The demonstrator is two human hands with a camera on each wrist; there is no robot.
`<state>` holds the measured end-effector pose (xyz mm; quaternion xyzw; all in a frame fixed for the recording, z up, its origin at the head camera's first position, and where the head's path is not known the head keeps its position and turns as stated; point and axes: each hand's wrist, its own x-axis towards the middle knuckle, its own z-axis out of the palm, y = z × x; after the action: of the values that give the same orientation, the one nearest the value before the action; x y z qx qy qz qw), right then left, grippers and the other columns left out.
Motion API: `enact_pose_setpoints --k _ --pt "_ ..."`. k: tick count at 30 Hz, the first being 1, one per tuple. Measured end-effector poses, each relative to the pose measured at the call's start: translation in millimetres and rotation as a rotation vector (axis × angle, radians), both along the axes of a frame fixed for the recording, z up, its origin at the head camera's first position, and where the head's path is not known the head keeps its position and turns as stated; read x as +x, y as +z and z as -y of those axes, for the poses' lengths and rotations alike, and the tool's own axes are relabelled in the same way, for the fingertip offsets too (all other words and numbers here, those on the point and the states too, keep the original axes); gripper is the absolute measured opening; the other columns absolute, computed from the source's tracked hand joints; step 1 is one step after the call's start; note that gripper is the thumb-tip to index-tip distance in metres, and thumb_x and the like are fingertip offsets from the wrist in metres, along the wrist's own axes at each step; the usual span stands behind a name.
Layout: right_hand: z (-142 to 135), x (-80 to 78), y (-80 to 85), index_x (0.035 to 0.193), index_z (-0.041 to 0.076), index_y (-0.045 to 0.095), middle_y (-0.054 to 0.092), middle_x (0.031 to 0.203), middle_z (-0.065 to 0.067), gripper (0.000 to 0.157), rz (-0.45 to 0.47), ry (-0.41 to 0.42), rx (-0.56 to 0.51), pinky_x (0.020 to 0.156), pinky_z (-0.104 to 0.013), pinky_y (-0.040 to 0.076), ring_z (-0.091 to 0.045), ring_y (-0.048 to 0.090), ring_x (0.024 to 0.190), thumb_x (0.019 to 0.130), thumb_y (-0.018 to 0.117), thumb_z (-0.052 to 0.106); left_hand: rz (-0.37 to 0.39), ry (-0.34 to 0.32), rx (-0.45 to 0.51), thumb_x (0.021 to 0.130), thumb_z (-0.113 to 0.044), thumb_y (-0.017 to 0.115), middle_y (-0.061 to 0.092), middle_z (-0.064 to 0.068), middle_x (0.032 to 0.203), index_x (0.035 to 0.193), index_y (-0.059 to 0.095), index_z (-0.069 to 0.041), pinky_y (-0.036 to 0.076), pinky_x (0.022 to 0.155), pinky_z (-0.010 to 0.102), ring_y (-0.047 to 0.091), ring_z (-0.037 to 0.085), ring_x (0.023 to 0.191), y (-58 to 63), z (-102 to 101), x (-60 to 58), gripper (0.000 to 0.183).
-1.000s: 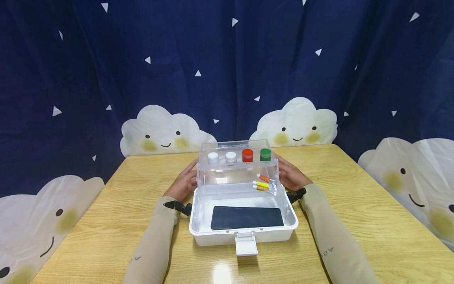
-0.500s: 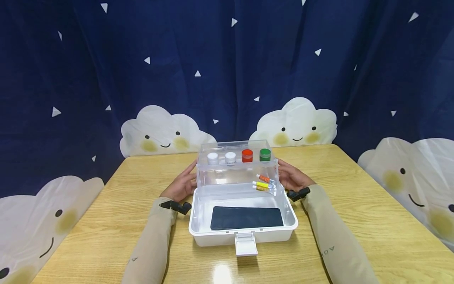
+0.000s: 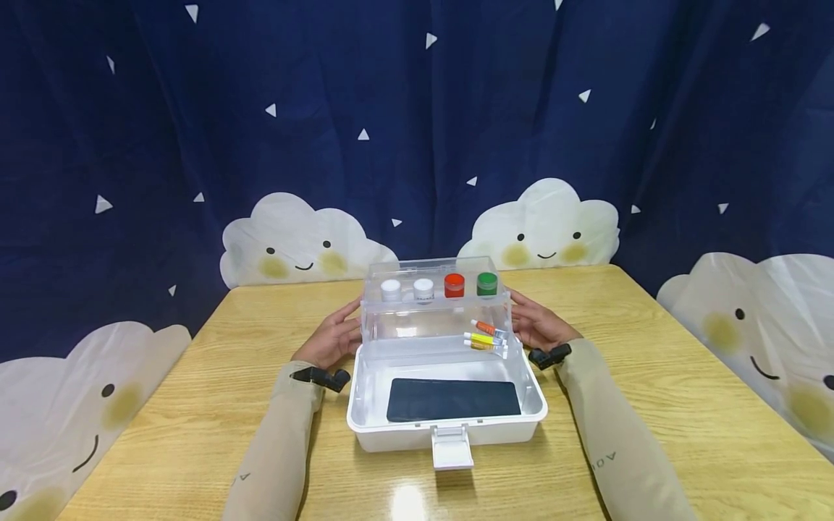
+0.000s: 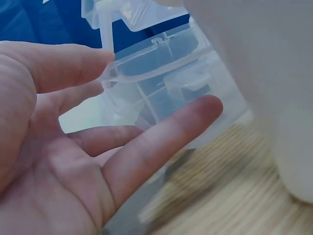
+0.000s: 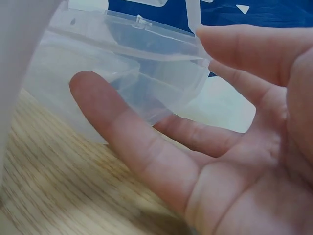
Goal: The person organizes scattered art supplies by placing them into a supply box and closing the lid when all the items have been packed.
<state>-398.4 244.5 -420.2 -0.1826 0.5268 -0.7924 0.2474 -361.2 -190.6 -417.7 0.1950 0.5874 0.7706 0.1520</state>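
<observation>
A white plastic box (image 3: 391,440) stands on the table with its clear lid (image 3: 417,327) raised and tipped back. Four small jars would be more than enough to fill the upper tray: two are white (image 3: 423,291), one red (image 3: 455,286), one green (image 3: 486,285). Orange, yellow (image 3: 481,338) and amber paint tubes lie below them at the right. My left hand (image 3: 334,340) is at the lid's left side, fingers spread, one fingertip at a narrow strut in the left wrist view. Mirroring it, my right hand (image 5: 220,171) has loose, extended fingers beside the lid's right side.
A dark flat rectangle (image 3: 452,400) lies in the box's bottom. The front latch (image 3: 452,450) hangs out over the wooden table (image 3: 169,434). Behind the table's far edge hangs a dark blue curtain (image 3: 417,145) with clouds.
Both wrists have shifted slightly outward from the box since a second ago. The box, jars and tubes stay in place.
</observation>
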Motion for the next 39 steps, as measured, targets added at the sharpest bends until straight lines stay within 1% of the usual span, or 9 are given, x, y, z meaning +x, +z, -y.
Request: enact_pose_setpoints --k 7,11,14,17,19,21,26,33,39 --pt "-0.3 0.3 5.2 0.143 0.033 0.021 0.034 0.138 -0.01 0.055 -0.001 -0.025 0.008 0.085 -0.047 0.044 -0.031 0.051 0.111 0.096 0.038 0.01 -0.009 0.032 -0.022 0.093 -0.011 0.044 0.05 0.011 0.127 0.143 0.024 -0.02 0.049 0.081 0.037 0.058 0.021 0.102 5.2 -3.3 -0.8 0.055" --pt "1.4 1.2 8.9 0.141 0.036 0.025 0.029 0.142 -0.011 0.055 -0.011 -0.068 0.041 0.086 -0.046 0.044 -0.031 0.05 0.111 0.095 0.042 0.011 -0.037 0.05 -0.041 0.093 -0.01 0.044 0.05 0.011 0.126 0.144 0.022 -0.018 0.049 0.08 0.034 0.058 0.018 0.099 12.6 -7.0 2.4 0.056" --pt "2.9 1.6 12.0 0.14 0.038 0.027 0.026 0.143 -0.011 0.055 -0.011 -0.097 0.06 0.087 -0.047 0.043 -0.031 0.049 0.112 0.094 0.044 0.012 -0.053 0.06 -0.073 0.094 -0.01 0.043 0.046 0.014 0.13 0.144 0.02 -0.017 0.049 0.081 0.033 0.058 0.017 0.1 19.2 -9.0 5.6 0.056" --pt "4.1 2.0 14.9 0.139 0.039 0.028 0.025 0.143 -0.012 0.056 -0.009 -0.11 0.061 0.087 -0.047 0.043 -0.032 0.05 0.112 0.094 0.045 0.011 -0.046 0.095 -0.081 0.093 -0.012 0.046 0.042 0.017 0.133 0.143 0.025 -0.021 0.049 0.078 0.033 0.058 0.016 0.1 17.7 -9.2 2.4 0.056" --pt "4.8 2.8 16.7 0.139 0.038 0.029 0.03 0.141 -0.012 0.056 -0.015 -0.12 0.057 0.085 -0.047 0.044 -0.032 0.052 0.11 0.093 0.045 0.01 -0.037 0.116 -0.073 0.092 -0.012 0.048 0.04 0.018 0.135 0.142 0.028 -0.023 0.05 0.078 0.033 0.057 0.018 0.101 15.4 -9.2 -0.8 0.055" --pt "4.6 3.5 17.9 0.14 0.037 0.027 0.036 0.137 -0.011 0.057 -0.043 -0.111 0.047 0.083 -0.046 0.046 -0.03 0.053 0.108 0.094 0.043 0.009 -0.034 0.143 -0.065 0.091 -0.011 0.05 0.041 0.016 0.134 0.14 0.031 -0.026 0.05 0.076 0.034 0.057 0.019 0.101 12.9 -9.4 -4.1 0.055" --pt "3.3 3.5 21.0 0.143 0.032 0.023 0.044 0.13 -0.01 0.056 -0.118 -0.065 0.008 0.08 -0.045 0.048 -0.028 0.055 0.106 0.096 0.037 0.006 -0.051 0.177 -0.069 0.09 -0.009 0.052 0.042 0.015 0.133 0.139 0.034 -0.028 0.049 0.079 0.039 0.054 0.023 0.106 17.1 -11.6 -4.4 0.056" --pt "3.9 1.1 26.1 0.142 0.035 0.021 0.036 0.138 -0.012 0.056 -0.169 -0.047 0.025 0.08 -0.045 0.048 -0.026 0.054 0.109 0.096 0.037 0.008 -0.074 0.185 -0.06 0.087 -0.016 0.059 0.041 0.015 0.135 0.139 0.034 -0.026 0.047 0.083 0.043 0.054 0.023 0.108 21.6 -12.7 -4.1 0.059" --pt "5.5 2.5 30.5 0.141 0.037 0.023 0.034 0.141 -0.009 0.059 -0.163 -0.068 0.041 0.086 -0.049 0.042 -0.026 0.052 0.111 0.094 0.04 0.006 -0.074 0.193 -0.041 0.087 -0.013 0.058 0.038 0.015 0.137 0.139 0.034 -0.025 0.047 0.083 0.043 0.053 0.024 0.109 22.9 -12.2 -3.5 0.059"
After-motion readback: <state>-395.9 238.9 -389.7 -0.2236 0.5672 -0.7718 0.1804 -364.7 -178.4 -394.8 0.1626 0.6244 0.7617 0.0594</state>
